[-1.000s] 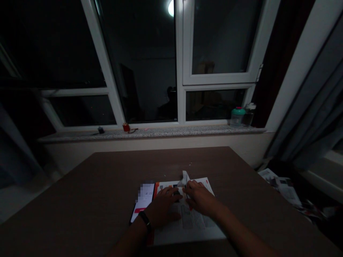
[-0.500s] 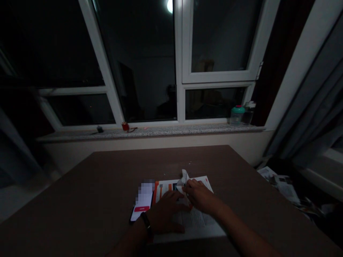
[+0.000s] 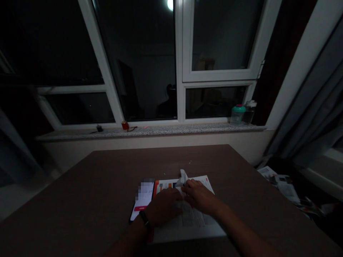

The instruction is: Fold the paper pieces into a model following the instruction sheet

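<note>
On the table lies a printed magazine or booklet [image 3: 193,228] with an orange strip along its left side. A small crumpled or folded piece of white paper [image 3: 183,176] stands up above its upper middle. My right hand [image 3: 200,196] pinches this paper between thumb and fingers. My left hand [image 3: 166,206], with a dark wristband [image 3: 144,217], reaches over the booklet. Its fingers are drawn together at the paper's near side, close to the right fingertips; the exact grip is dim. A phone [image 3: 142,201] with a lit screen lies left of the booklet.
The brown table [image 3: 93,192] reaches toward a granite windowsill [image 3: 160,131]. On the sill are a red jar [image 3: 124,125], a small dark bottle [image 3: 99,128], a teal-lidded cup [image 3: 238,113] and a clear bottle [image 3: 250,110]. Papers [image 3: 286,187] lie piled beyond the table's right edge.
My left hand's fingers and thumb, spread before, have drawn in closer to the paper and the right hand. My right hand keeps its pinch, and the paper has shifted slightly left.
</note>
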A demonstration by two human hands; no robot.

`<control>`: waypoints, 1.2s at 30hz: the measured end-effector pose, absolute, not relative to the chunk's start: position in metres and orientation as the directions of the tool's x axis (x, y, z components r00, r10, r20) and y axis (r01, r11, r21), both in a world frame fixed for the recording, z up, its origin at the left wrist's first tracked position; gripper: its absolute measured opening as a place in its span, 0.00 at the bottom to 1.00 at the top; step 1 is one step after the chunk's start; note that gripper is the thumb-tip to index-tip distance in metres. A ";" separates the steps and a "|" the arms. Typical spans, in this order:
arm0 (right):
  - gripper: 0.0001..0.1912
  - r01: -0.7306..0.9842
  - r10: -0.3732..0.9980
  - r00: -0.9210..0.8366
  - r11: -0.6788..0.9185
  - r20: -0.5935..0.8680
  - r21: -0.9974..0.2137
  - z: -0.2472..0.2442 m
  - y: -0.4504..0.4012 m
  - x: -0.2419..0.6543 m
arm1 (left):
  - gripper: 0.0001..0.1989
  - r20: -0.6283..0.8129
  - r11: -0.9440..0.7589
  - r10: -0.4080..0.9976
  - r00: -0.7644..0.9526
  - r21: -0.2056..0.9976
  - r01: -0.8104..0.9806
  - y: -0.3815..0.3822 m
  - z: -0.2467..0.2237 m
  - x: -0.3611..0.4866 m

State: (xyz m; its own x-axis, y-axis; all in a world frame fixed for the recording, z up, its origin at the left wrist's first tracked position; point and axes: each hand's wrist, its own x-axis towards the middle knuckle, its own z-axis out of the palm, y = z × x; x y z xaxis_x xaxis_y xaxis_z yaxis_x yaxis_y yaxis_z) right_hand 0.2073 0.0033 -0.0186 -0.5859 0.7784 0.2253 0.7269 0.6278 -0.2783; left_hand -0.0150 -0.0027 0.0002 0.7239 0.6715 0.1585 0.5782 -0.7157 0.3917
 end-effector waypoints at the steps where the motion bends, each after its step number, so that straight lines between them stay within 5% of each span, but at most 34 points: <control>1: 0.13 0.714 0.771 -0.594 0.637 0.229 -0.290 -0.018 0.003 0.207 | 0.09 0.179 -0.666 0.732 0.657 0.393 0.634 -0.002 0.000 -0.015; 3: 0.14 0.687 0.754 -0.612 0.656 0.238 -0.312 -0.017 0.003 0.207 | 0.01 0.240 -0.545 0.838 0.490 0.405 0.734 0.001 -0.001 -0.016; 6: 0.14 0.653 0.735 -0.630 0.675 0.249 -0.342 -0.016 0.003 0.207 | 0.03 0.321 -0.501 0.860 0.396 0.386 0.775 0.006 -0.005 -0.018; 13: 0.19 0.657 0.743 -0.607 0.669 0.283 -0.349 -0.019 0.006 0.205 | 0.09 0.190 -0.624 0.781 0.595 0.279 0.730 0.006 -0.003 -0.017; 20: 0.15 0.751 0.803 -0.522 0.593 0.289 -0.291 -0.021 0.006 0.201 | 0.21 0.146 -0.646 0.752 0.643 0.357 0.674 0.006 -0.006 -0.025; 29: 0.09 0.857 0.862 -0.408 0.476 0.301 -0.201 -0.021 0.006 0.196 | 0.26 0.122 -0.709 0.676 0.726 0.374 0.597 0.002 -0.009 -0.024; 36: 0.10 0.831 0.896 -0.364 0.435 0.253 -0.346 -0.034 0.012 0.194 | 0.26 0.129 -0.717 0.669 0.732 0.369 0.591 0.000 -0.011 -0.018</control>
